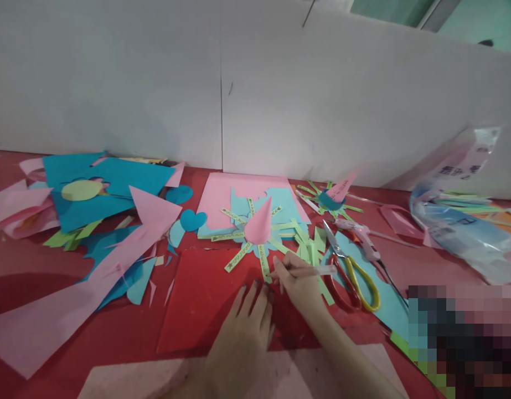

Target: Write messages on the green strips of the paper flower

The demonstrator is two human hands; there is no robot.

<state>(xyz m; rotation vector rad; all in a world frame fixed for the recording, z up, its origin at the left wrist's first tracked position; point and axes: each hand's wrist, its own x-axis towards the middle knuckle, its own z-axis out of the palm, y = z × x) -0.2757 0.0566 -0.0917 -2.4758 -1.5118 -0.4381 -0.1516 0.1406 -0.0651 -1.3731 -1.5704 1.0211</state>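
A paper craft with a pink cone (259,223) stands at the middle, on a light blue scalloped base with green strips radiating outward, several bearing drawn marks. My right hand (299,282) is closed around a pen (311,271), its tip at the lower end of the strip (262,259) that points toward me. Just left of it, my left hand (249,316) lies flat with fingers stretched out on the red sheet (197,299), fingertips near that strip's end.
Scissors (350,277) and a pink glue gun (365,239) lie to the right, before a second cone craft (334,197) and a plastic bag (458,221). Paper scraps (101,271) cover the left. A white wall (155,83) rises behind. The lower right corner is pixelated.
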